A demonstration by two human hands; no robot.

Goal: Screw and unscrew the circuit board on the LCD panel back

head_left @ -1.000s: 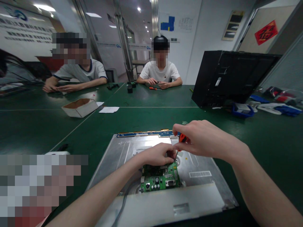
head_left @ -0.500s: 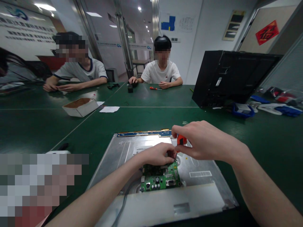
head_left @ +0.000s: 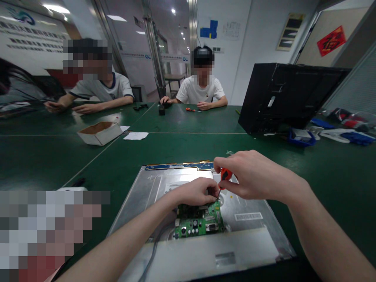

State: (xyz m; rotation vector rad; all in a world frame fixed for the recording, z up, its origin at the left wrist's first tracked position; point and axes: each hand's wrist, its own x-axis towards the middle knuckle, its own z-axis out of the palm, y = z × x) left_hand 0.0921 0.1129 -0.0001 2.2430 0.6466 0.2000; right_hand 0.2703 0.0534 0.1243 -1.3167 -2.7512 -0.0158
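My right hand (head_left: 246, 174) is closed round a red and black screwdriver (head_left: 225, 174). The shaft points down at the top right corner of a green circuit board (head_left: 199, 223). Beside the tip, my left hand (head_left: 199, 191) has its fingers curled together over the board's upper edge; whatever they pinch is hidden. The board lies on the silvery metal back of a display panel (head_left: 249, 227), which rests flat on the green table. A narrow blue circuit strip (head_left: 179, 166) runs along the panel's far edge. A grey cable (head_left: 155, 246) crosses its lower left.
A black monitor casing (head_left: 290, 98) stands at the right, with a blue tray (head_left: 301, 137) and gloves (head_left: 346, 135) beside it. An open box (head_left: 101, 133) and a paper (head_left: 136, 136) lie left of centre. Two people sit across the table; another screwdriver (head_left: 192, 110) lies there.
The screwdriver handle has turned and tilted slightly in my right hand. My left hand stays in place. Across the table, the person at the left has moved one hand outward.
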